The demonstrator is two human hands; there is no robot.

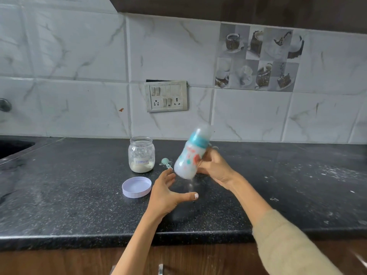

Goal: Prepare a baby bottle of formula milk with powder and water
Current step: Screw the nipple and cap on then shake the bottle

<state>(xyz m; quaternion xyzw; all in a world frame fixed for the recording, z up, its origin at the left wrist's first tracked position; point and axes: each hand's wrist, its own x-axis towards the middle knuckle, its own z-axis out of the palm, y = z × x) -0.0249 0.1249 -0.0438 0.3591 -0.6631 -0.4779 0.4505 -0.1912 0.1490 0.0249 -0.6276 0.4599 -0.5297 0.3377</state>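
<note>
My right hand [213, 167] grips a baby bottle [190, 155] with a teal collar and clear cap, raised above the black counter and tilted to the right. The bottle looks blurred and holds milky white liquid. My left hand [168, 192] hovers just below and left of the bottle, fingers spread and holding nothing. An uncapped glass jar of white formula powder [141, 154] stands at the back of the counter. Its lilac lid [136, 187] lies upturned in front of it. A small teal scoop [166, 162] lies between the jar and the bottle.
The black speckled counter [79, 195] runs wall to wall, with white powder specks on its right side. A sink edge [14, 147] shows at far left. A switch and socket plate [166, 96] is on the tiled wall behind. Wooden cabinet fronts sit below the counter edge.
</note>
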